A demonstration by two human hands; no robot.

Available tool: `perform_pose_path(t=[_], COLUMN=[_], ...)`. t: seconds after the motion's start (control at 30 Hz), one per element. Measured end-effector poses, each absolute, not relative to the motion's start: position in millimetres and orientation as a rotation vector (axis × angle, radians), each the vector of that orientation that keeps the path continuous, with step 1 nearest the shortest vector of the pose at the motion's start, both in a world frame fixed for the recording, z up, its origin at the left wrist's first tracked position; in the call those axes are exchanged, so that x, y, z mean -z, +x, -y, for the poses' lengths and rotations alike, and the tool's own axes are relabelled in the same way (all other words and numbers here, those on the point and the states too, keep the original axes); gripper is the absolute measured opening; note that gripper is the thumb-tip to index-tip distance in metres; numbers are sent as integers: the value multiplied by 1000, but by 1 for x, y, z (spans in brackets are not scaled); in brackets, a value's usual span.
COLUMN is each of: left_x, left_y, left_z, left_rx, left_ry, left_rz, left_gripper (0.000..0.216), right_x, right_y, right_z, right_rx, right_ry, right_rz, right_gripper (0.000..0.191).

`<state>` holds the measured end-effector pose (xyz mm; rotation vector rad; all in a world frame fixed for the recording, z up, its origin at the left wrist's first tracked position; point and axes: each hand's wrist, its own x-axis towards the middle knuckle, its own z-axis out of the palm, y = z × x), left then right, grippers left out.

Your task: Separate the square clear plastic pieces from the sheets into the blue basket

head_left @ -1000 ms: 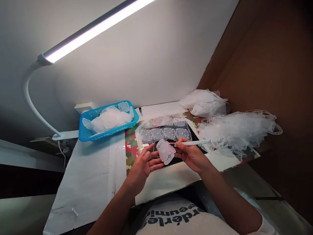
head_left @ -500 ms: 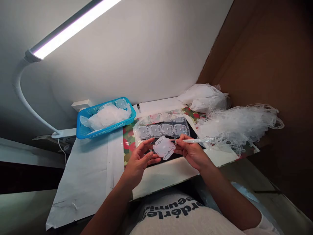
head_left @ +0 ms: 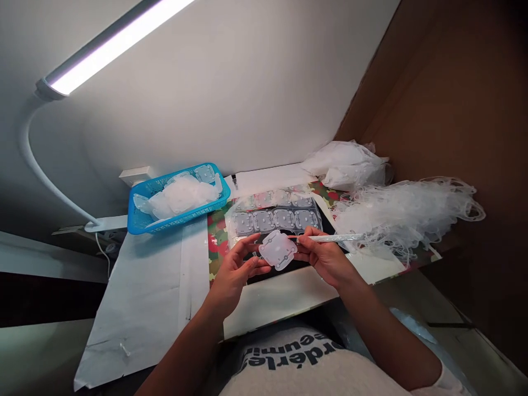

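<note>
Between my two hands is a translucent, notched plastic piece (head_left: 279, 250) with small round marks and thin lines on it, its face turned toward me. My left hand (head_left: 237, 269) grips its left edge between thumb and fingers. My right hand (head_left: 319, 254) pinches a slim white-handled tool (head_left: 340, 238), whose thin tip points left along the piece's upper right edge. The fingers below the tool are at the piece's right side; whether they press on it is unclear. Under the hands lies a sheet of similar pieces (head_left: 284, 219) on a dark surface.
A blue plastic basket (head_left: 142, 226) heaped with translucent pieces stands at the back left. To the right lies a tangle of clear plastic offcuts (head_left: 408, 214), with a white plastic bag (head_left: 346, 162) behind it. A lit lamp (head_left: 115, 49) hangs above; a brown panel (head_left: 454, 110) rises on the right.
The view has shifted slightly. Both hands keep nearly the same hold, and the plastic piece has tilted a little.
</note>
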<state>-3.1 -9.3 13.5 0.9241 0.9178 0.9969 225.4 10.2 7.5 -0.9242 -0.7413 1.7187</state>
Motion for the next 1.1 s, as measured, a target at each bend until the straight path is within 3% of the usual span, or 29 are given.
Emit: perform_pose_path(t=[0.13, 0.27, 0.37, 0.53, 0.73, 0.9, 1.0, 1.1], left_x=[5, 31, 43, 46, 32, 4, 14, 37], left_y=[0, 12, 16, 3, -31, 8, 55, 85], left_z=[7, 11, 16, 25, 35, 7, -17, -30], left_rx=[-972, -636, -394, -260, -194, -441, -602, -532], left_ry=[1375, 2249, 2569, 2736, 2718, 2570, 2569, 2664], left_rz=[-1082, -1124, -1118, -1057, -832, -911, -889, -903], left_gripper=[47, 52, 61, 68, 73, 27, 36, 48], right_x=[-18, -53, -75, -64, -25, 3, 14, 16], right_y=[219, 175, 116, 64, 200, 305, 320, 318], right_z=[-27, -93, -151, -181, -114, -67, -58, -59], right_rx=[-1613, -1171, -876, -1059, -971, -992, -969, -937], right_ry=[-941, -911, -872, -732, -960, -1221, -1251, -1190], right_rz=[837, 1132, 1469, 1896, 1787, 1698, 1802, 1913], right_gripper=[31, 31, 22, 24, 17, 20, 18, 15])
